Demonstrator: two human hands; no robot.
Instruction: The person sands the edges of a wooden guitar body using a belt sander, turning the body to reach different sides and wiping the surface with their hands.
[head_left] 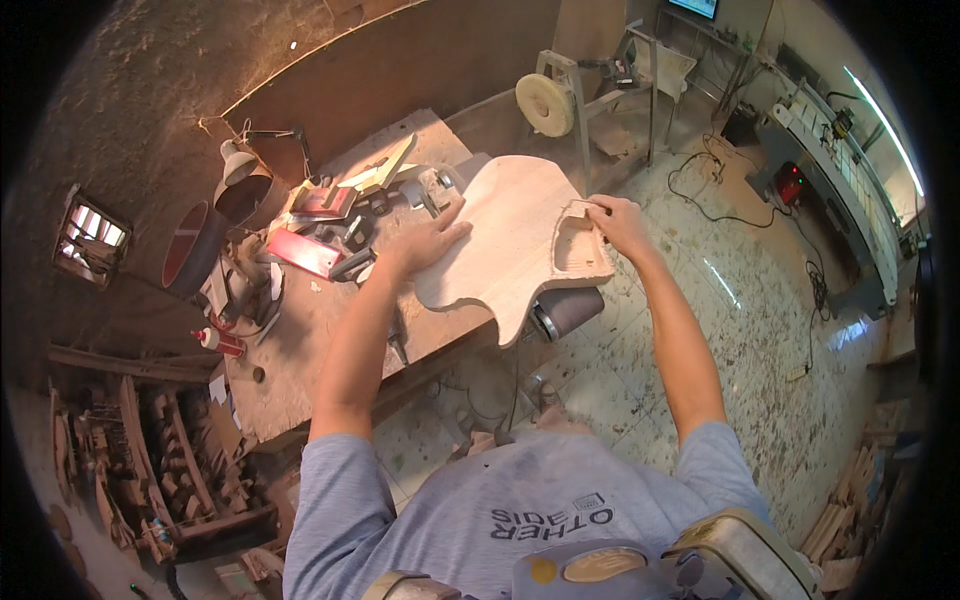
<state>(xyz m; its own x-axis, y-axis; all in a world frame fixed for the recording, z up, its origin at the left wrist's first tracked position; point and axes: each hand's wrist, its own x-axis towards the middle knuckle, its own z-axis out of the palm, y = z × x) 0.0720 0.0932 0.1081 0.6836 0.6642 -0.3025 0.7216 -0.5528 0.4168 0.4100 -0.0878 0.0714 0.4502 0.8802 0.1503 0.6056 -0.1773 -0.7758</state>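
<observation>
I saw one pale wooden guitar-shaped body blank lying flat across the workbench, its near end resting over a sanding drum at the bench's right edge, with the left hand spread palm-down, fingers apart, on the blank's left side. The right hand gripped the blank's right edge beside the one routed cavity, fingers curled together over the rim. I counted two hands, one blank, one drum, one buffing wheel further off, and two red blocks left of the left hand.
</observation>
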